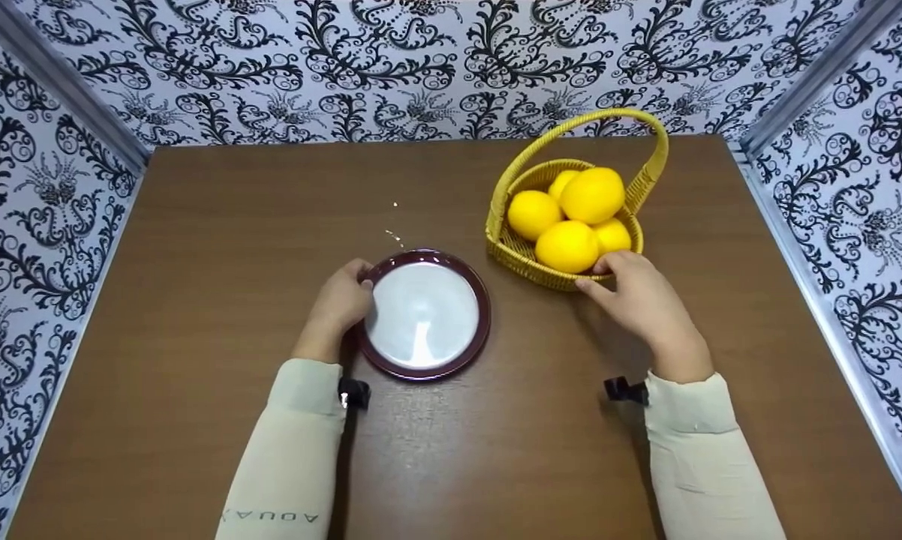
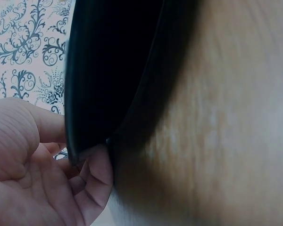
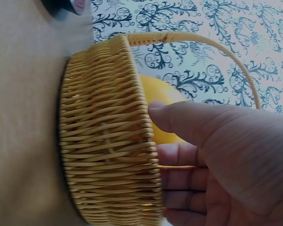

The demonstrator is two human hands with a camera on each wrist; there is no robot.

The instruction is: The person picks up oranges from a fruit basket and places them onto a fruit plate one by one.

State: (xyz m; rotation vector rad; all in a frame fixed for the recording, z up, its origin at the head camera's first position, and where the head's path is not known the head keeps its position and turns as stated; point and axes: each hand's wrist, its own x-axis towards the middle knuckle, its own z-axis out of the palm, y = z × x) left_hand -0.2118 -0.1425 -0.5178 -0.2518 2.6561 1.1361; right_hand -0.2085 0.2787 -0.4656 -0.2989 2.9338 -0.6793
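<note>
A round plate [image 1: 421, 316] with a pale centre and dark maroon rim lies in the middle of the table. My left hand [image 1: 342, 304] grips its left edge, thumb at the rim and fingers curled beneath. The plate's dark underside [image 2: 113, 70] shows in the left wrist view, that edge raised off the wood. To the right stands a yellow wicker basket [image 1: 530, 264] with a tall handle, holding several round yellow fruits [image 1: 567, 246]. My right hand [image 1: 642, 296] pinches the basket's near rim, thumb outside and fingers inside; the fingertips are partly hidden behind the wicker [image 3: 108, 136].
The brown wooden table [image 1: 271, 195] is bounded by patterned walls [image 1: 391, 67] at the back and both sides. Small pale specks, perhaps glare, show behind the plate. A black wrist-worn device [image 1: 355, 393] sits at each cuff.
</note>
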